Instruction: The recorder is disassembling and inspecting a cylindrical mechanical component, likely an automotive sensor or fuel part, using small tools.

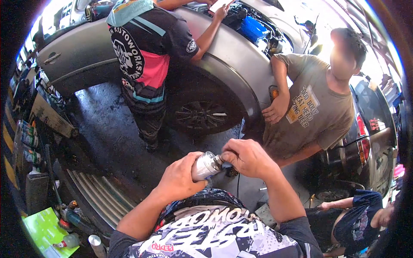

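In front of my chest I hold a silver metal canister (201,167), tilted, with its narrower top pointing right. My left hand (178,177) is wrapped round its body from the left. At the other end, the fingers of my right hand (249,158) are closed on the small dark fitting (219,159) at its top. My right fingers partly hide this fitting, so its exact shape does not show. Beyond my hands is a car's front wheel (200,115) under a silver-grey fender (228,77).
One person (142,56) leans over the engine bay (256,30), holding something white. Another person (318,90) stands right, a hand by the fender. A third person (359,219) is at lower right, near a dark car (372,129). Bottles and a green sheet (45,228) lie at left.
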Tool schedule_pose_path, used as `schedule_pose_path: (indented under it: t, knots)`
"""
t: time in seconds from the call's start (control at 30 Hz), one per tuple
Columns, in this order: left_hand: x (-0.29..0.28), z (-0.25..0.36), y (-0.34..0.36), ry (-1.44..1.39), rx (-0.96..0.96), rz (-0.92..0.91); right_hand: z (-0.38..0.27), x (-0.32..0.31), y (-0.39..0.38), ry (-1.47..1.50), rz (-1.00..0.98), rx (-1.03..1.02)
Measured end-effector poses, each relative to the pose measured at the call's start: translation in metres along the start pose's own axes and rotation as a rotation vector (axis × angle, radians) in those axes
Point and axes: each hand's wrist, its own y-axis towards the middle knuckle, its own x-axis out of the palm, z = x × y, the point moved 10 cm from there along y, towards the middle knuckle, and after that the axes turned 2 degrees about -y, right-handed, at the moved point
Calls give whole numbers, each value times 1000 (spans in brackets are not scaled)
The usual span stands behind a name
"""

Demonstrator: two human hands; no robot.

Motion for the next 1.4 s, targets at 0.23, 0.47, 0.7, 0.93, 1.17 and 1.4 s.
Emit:
schedule_pose_path:
  t: [0.23, 0.47, 0.7, 0.93, 1.17, 1.4]
  knots:
    - [21, -18, -1, -333, -137, -160, -1, -1, -6, 534, 168, -213]
    - [23, -18, 0, -351, -126, -127, 9, 2, -5, 432, 249, 19]
    - [37, -20, 5, -704, -147, -265, 10, 28, -5, 1276, 44, -119]
    - [43, -11, 16, -913, -120, -307, 15, 27, 4, 1391, 137, -134]
    - [33, -14, 14, -614, -82, -22, 20, 20, 7, 1245, 298, -31]
    - [31, -3, 17, -740, -41, -123, 3, 2, 1, 1096, 185, -128]
